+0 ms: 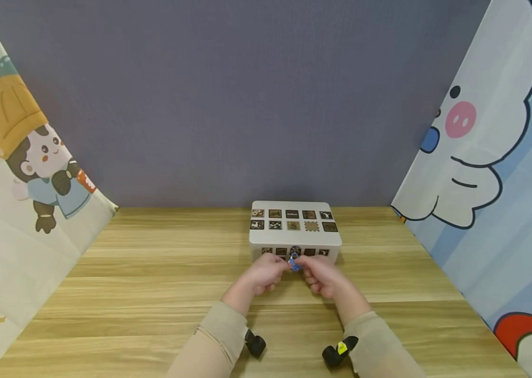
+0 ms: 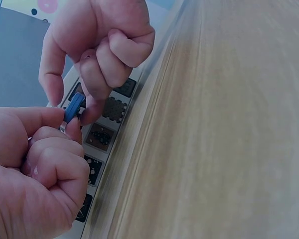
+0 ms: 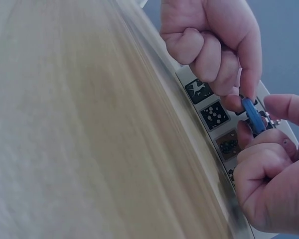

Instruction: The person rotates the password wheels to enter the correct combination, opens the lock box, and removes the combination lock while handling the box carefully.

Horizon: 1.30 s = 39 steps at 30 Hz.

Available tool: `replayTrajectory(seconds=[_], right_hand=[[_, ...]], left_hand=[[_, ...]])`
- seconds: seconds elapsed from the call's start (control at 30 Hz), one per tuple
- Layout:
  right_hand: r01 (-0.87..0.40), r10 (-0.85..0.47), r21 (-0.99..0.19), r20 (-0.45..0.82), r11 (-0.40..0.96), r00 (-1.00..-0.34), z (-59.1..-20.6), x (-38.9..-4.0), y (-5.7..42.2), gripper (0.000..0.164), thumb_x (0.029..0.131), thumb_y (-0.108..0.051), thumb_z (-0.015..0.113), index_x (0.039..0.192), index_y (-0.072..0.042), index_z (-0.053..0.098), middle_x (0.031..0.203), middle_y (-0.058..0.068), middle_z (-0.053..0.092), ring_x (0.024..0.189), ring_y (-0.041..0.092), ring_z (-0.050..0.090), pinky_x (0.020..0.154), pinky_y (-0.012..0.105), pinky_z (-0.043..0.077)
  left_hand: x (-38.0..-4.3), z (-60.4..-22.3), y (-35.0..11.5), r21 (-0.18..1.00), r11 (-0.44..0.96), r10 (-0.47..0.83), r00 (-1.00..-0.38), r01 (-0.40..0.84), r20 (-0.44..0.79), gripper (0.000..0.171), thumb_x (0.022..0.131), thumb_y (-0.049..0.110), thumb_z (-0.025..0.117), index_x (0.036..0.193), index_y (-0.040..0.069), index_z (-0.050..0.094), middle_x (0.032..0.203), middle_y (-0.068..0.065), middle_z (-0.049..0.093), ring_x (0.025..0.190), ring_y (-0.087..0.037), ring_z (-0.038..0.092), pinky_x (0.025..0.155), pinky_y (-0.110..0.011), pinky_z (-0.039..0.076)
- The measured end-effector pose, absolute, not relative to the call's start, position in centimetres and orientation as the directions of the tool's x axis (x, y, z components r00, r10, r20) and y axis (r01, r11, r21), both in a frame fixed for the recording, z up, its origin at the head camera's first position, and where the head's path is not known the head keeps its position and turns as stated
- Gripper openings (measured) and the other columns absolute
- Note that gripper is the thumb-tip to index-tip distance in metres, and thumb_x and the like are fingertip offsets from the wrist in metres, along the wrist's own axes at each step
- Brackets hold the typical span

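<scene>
A small blue padlock [image 1: 296,264] with a metal shackle hangs at the front latch [image 1: 295,251] of a white box [image 1: 294,239]. My left hand [image 1: 266,272] pinches the padlock's near end between thumb and finger, its other fingers curled in. From the opposite side my right hand [image 1: 322,274] holds the padlock, its forefinger curled behind the blue body [image 3: 254,115]. In the right wrist view the right thumb stands a little off the blue body, beside a bit of shiny metal [image 3: 272,120]. Fingers hide part of the latch and shackle.
Dark square pictures cover the box's lid [image 1: 293,220] and front. The box stands on a wood-grain table [image 1: 162,294], close to a grey back panel [image 1: 190,105]. Cartoon-printed cloths [image 1: 483,136] flank both sides. A black wrist camera [image 1: 255,345] sits at each cuff.
</scene>
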State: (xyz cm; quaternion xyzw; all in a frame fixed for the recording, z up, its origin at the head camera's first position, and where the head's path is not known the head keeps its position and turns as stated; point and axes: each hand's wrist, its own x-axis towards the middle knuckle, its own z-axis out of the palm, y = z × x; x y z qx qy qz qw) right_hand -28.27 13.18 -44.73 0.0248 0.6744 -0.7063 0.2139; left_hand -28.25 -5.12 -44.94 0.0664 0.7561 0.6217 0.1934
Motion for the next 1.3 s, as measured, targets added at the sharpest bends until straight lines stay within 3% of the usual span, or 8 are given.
replayTrajectory(seconds=[0.4,0.8,1.03,1.3], right_hand=[[0.334,-0.254,-0.942,-0.324,0.002,-0.911,-45.31,-28.5,12.78,0.017,0.081,-0.022,0.067,0.08,-0.006,0.061,0.049,-0.007,0.029,0.041,0.008,0.021,0.035,0.021,0.019],[0.333,-0.255,-0.943,-0.323,0.002,-0.911,-45.24,-28.47,12.6,0.018,0.081,-0.022,0.066,0.08,-0.005,0.059,0.05,-0.007,0.029,0.041,0.007,0.021,0.036,0.021,0.019],[0.332,-0.256,-0.943,-0.322,0.004,-0.912,-45.21,-28.44,12.59,0.018,0.08,-0.022,0.067,0.079,-0.006,0.059,0.05,-0.006,0.03,0.041,0.007,0.022,0.036,0.022,0.02],[0.336,-0.254,-0.942,-0.327,0.006,-0.91,-45.27,-28.51,12.58,0.018,0.081,-0.022,0.066,0.079,-0.006,0.058,0.051,-0.006,0.03,0.041,0.007,0.022,0.036,0.022,0.019]], left_hand=[[-28.53,-45.27,-5.08,0.966,0.219,0.354,-0.912,-0.136,-0.209,0.02,0.09,0.022,0.059,0.097,0.005,0.068,0.051,0.006,0.036,0.04,-0.008,0.031,0.037,-0.02,0.03],[-28.56,-45.18,-5.04,0.964,0.229,0.351,-0.912,-0.136,-0.211,0.02,0.09,0.022,0.059,0.097,0.006,0.068,0.051,0.006,0.036,0.04,-0.008,0.032,0.037,-0.02,0.031],[-28.57,-45.16,-5.08,0.968,0.209,0.36,-0.91,-0.138,-0.207,0.023,0.09,0.02,0.059,0.099,0.001,0.067,0.05,0.006,0.035,0.04,-0.008,0.031,0.036,-0.02,0.031],[-28.63,-45.22,-5.08,0.966,0.221,0.356,-0.911,-0.134,-0.208,0.02,0.09,0.021,0.059,0.097,0.005,0.068,0.051,0.006,0.036,0.041,-0.008,0.032,0.037,-0.02,0.031]])
